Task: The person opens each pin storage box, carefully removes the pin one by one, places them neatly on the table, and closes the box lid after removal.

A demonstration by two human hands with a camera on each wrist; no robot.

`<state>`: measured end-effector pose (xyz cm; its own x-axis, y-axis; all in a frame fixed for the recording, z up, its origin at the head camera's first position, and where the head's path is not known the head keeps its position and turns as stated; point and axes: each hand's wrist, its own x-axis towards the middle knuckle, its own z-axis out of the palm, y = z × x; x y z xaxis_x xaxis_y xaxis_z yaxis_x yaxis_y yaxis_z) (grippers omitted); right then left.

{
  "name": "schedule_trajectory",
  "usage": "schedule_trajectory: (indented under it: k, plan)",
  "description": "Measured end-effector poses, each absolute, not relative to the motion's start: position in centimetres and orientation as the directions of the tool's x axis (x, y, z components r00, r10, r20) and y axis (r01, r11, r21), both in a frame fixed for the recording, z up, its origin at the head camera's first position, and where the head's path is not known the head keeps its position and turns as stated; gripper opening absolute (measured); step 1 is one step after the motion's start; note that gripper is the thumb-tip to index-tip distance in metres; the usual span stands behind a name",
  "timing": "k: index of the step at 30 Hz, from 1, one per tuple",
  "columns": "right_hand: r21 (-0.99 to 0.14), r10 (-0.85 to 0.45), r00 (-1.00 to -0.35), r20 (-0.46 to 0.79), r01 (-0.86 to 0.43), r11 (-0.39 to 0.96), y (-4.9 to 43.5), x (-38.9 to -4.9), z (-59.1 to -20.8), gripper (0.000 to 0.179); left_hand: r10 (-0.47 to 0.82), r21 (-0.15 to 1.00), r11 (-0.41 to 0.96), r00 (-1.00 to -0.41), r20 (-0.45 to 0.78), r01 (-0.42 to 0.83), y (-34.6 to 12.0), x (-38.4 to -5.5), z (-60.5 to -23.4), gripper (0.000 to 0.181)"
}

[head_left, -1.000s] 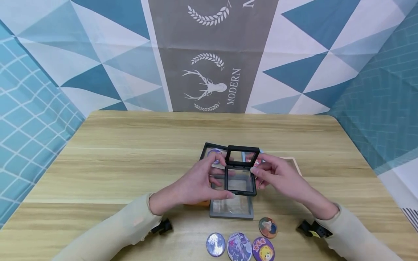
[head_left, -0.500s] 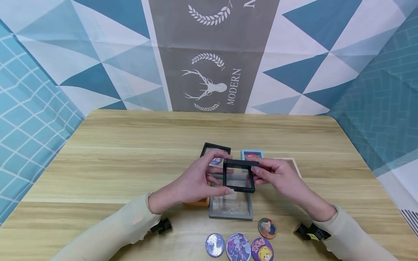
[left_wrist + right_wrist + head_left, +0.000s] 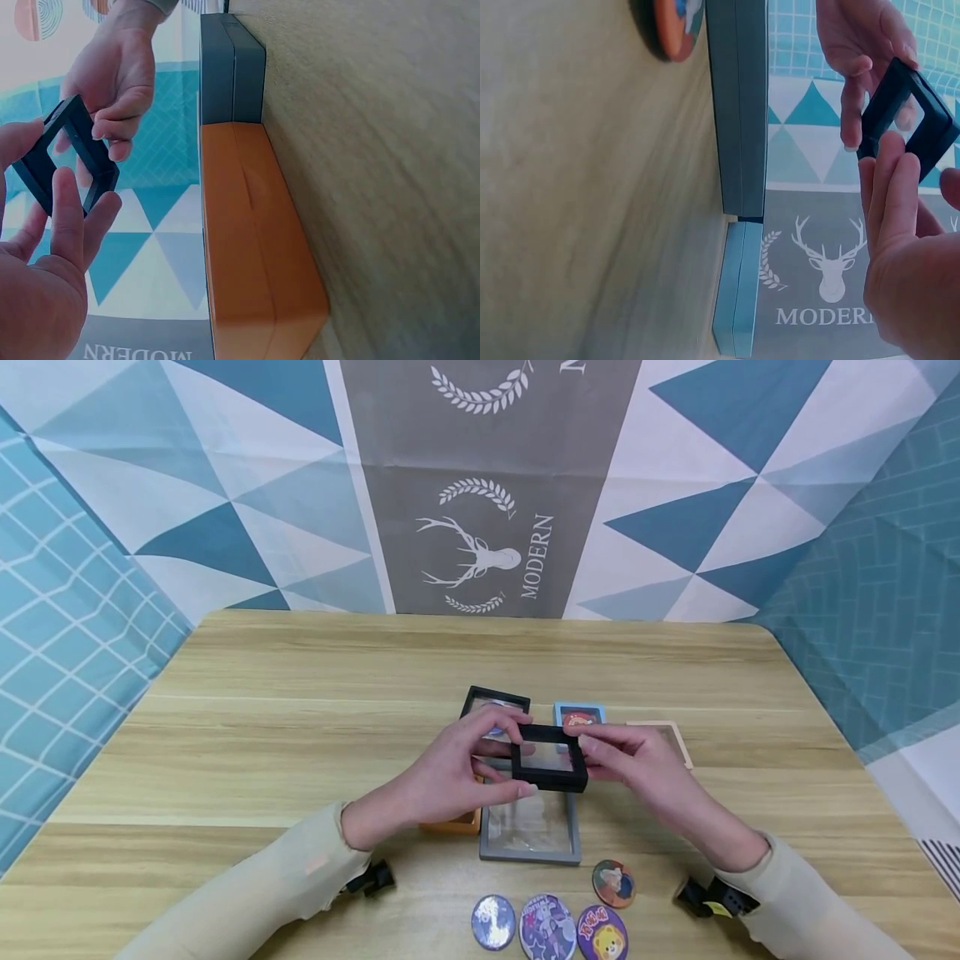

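A small square black display frame (image 3: 551,782) with clear film in its window is held between both hands, raised above the table with its two halves folded together. My left hand (image 3: 457,768) grips its left side, thumb at the near edge and fingers at the far edge. My right hand (image 3: 645,760) pinches the right side near the far corner. Below it lies a larger grey display frame (image 3: 529,858), partly hidden by the left hand. In the left wrist view, the black frame (image 3: 95,154) spans the gap between the two hands, well off the table.
Around the hands lie an orange frame (image 3: 453,828), another black frame (image 3: 491,694) with a badge, a light-blue frame (image 3: 558,714) with a red badge and a cream frame (image 3: 680,745). Nearer are round badges: blue (image 3: 493,922), purple (image 3: 548,928), yellow bear (image 3: 603,933) and orange-green (image 3: 614,884).
The held black frame's upper half, raised a second ago, has swung down onto the lower half. The right hand has lowered slightly with it; the left hand keeps its grip.
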<state>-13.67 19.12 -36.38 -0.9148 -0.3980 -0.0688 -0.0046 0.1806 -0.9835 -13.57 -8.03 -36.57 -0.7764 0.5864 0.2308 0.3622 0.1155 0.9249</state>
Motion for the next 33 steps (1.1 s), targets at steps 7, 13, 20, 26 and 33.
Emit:
schedule_trajectory:
  k: [7,13,20,26,33]
  plan:
    - [-0.980,-0.371,-0.927,-0.059,-0.017,0.200,18.9,-13.6,-36.5,0.038,0.581,0.946,0.140,-0.798,0.160,0.292,-8.2,-13.5,-36.4,0.041]
    - [-0.981,-0.362,-0.931,-0.043,-0.030,0.193,18.8,-13.6,-36.7,0.037,0.558,0.971,0.141,-0.826,0.083,0.193,-8.2,-13.4,-36.5,0.036]
    - [-0.930,-0.450,-0.885,-0.118,-0.060,0.362,20.2,-14.3,-36.0,0.030,0.584,0.964,0.157,-0.808,0.083,0.213,-8.1,-13.4,-36.6,0.042]
    - [-0.815,-0.630,-0.749,-0.204,-0.226,0.533,22.9,-15.4,-34.7,0.021,0.580,0.952,0.170,-0.807,0.114,0.256,-8.2,-13.5,-36.6,0.030]
    - [-0.708,-0.663,-0.704,-0.253,-0.332,0.623,24.5,-16.1,-34.8,0.021,0.602,0.934,0.203,-0.790,0.117,0.294,-8.3,-13.7,-36.5,0.024]
